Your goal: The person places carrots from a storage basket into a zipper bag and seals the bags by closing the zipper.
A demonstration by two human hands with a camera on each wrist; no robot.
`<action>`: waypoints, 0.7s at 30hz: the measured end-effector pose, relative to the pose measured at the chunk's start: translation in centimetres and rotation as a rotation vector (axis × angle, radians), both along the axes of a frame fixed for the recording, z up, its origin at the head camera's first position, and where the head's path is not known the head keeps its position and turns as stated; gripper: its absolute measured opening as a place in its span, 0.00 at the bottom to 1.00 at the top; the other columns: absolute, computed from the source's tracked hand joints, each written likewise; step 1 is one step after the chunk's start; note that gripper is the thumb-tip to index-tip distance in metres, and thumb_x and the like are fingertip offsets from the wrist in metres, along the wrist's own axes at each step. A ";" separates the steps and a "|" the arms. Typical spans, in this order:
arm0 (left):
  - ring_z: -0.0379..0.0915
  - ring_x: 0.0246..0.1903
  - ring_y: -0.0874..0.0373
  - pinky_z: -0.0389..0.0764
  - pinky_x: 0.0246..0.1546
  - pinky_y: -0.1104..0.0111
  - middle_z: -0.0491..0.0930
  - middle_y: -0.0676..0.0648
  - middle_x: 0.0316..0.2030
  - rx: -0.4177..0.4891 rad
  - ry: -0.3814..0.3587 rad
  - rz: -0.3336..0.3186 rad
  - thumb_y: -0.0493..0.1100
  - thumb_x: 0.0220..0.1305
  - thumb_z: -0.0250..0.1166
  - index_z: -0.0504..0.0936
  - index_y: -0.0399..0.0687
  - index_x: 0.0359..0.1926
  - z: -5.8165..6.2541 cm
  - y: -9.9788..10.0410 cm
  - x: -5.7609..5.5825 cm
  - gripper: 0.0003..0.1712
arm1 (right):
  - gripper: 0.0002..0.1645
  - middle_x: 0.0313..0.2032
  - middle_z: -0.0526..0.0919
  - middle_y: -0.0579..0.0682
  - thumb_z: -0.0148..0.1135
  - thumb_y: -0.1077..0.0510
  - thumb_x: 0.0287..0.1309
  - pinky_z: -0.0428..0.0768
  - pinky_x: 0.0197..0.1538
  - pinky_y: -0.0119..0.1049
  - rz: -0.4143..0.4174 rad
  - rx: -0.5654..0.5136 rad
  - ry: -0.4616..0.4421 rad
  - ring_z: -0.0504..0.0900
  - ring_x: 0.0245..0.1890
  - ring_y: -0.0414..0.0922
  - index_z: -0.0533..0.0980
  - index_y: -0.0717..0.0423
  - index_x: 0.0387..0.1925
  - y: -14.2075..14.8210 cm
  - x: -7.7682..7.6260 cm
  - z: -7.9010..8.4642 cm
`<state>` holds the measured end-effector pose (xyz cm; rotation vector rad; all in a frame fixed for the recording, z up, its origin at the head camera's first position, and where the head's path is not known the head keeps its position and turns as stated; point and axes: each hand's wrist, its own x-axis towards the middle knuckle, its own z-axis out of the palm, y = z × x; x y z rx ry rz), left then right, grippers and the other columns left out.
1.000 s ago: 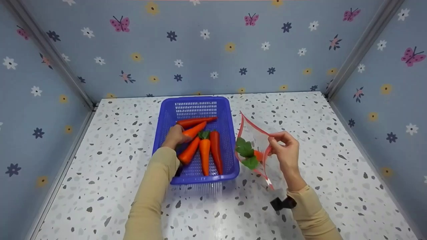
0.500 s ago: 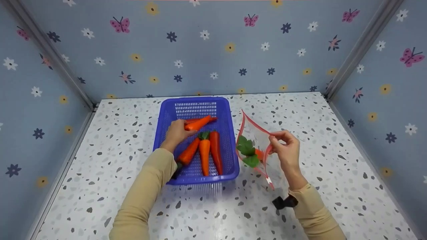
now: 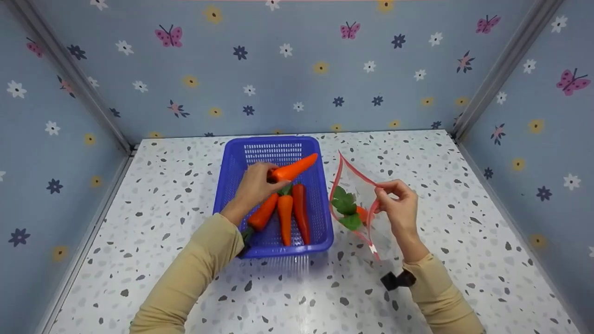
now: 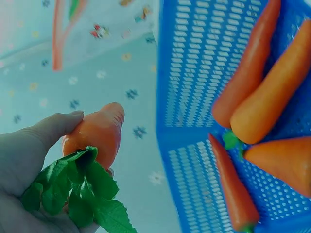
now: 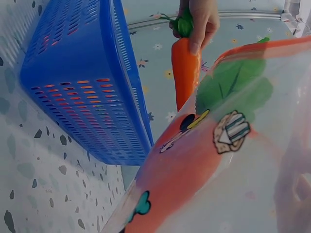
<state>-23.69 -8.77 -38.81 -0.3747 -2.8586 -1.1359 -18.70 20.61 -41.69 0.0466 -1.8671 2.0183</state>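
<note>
Your left hand (image 3: 256, 183), centre of the head view: fingers pinching one leafy-topped carrot (image 3: 297, 168) over the blue basket (image 3: 287, 251). Your right hand (image 3: 400, 204), right of centre: fingers pinching the red-edged clear bag (image 3: 357, 172); inside, a second carrot (image 3: 362, 213), green leaves (image 3: 344, 202). Basket, centre: further orange-red vegetables (image 3: 285, 215).

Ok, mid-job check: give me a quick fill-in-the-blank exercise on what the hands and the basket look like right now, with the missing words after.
1. The left hand grips a carrot whose root is ____ in colour.
2. In the head view, the bag is to the ____ of the basket.
3. The leaves inside the bag are ____ in colour.
4. Held by the right hand, the bag's mouth is ____, not closed.

Missing words: orange; right; green; open.
</note>
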 end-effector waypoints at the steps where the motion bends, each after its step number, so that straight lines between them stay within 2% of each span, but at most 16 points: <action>1: 0.69 0.33 0.52 0.73 0.34 0.65 0.75 0.43 0.37 0.006 0.004 -0.004 0.49 0.51 0.66 0.77 0.36 0.46 0.2 0.1 0.4 0.25 | 0.04 0.20 0.72 0.55 0.55 0.75 0.50 0.74 0.14 0.32 -0.001 0.003 -0.002 0.72 0.10 0.42 0.73 0.75 0.31 0.0 0.0 0.0; 4: 0.68 0.35 0.52 0.73 0.38 0.65 0.74 0.42 0.39 0.015 0.030 -0.010 0.50 0.51 0.66 0.76 0.36 0.47 0.7 0.3 1.4 0.26 | 0.04 0.21 0.72 0.56 0.55 0.74 0.50 0.74 0.15 0.32 -0.006 0.015 -0.011 0.72 0.10 0.42 0.73 0.74 0.31 0.1 0.0 0.1; 13: 0.69 0.35 0.55 0.73 0.39 0.65 0.75 0.45 0.38 0.076 0.125 -0.064 0.50 0.50 0.66 0.77 0.39 0.46 2.2 0.5 4.5 0.25 | 0.04 0.21 0.72 0.55 0.55 0.74 0.50 0.75 0.15 0.32 -0.003 0.016 -0.008 0.72 0.10 0.42 0.73 0.74 0.31 0.1 -0.2 0.1; 21: 0.69 0.36 0.56 0.72 0.40 0.67 0.74 0.47 0.38 0.091 0.212 -0.086 0.50 0.49 0.67 0.78 0.41 0.46 2.8 0.6 6.5 0.25 | 0.06 0.21 0.72 0.55 0.56 0.74 0.50 0.74 0.14 0.33 0.003 0.015 -0.004 0.73 0.10 0.43 0.73 0.76 0.31 0.1 -0.2 0.2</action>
